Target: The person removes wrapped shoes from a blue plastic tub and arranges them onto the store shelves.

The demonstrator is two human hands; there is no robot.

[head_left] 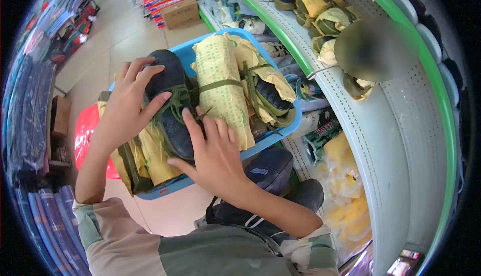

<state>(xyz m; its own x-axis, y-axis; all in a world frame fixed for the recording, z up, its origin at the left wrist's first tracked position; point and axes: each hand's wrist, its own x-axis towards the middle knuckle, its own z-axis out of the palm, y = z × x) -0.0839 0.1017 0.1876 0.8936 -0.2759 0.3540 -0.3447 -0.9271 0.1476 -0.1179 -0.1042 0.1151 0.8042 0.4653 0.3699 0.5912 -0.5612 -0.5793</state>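
A pair of dark shoes (173,128), tied with green laces (176,103), lies on top of a loaded blue plastic basket (295,118). My left hand (125,103) grips its upper part, with fingers spread over the dark surface and the thumb by the laces. Lower down, my right hand (215,151) holds the other side, thumb near the lower end and fingers beside the laces. Just right of the shoes is a yellow printed paper bundle (218,68) with a green strap around it. Another dark shoe (273,94) pokes out of yellow paper at the basket's right.
At right stands a white perforated shelf (396,141) with green edges, carrying paper-wrapped shoes (315,5). A blurred patch covers part of it. A red plastic item (87,135) is left of the basket. A cardboard box (180,14) sits on the floor behind. Packaged goods (30,110) line the left.
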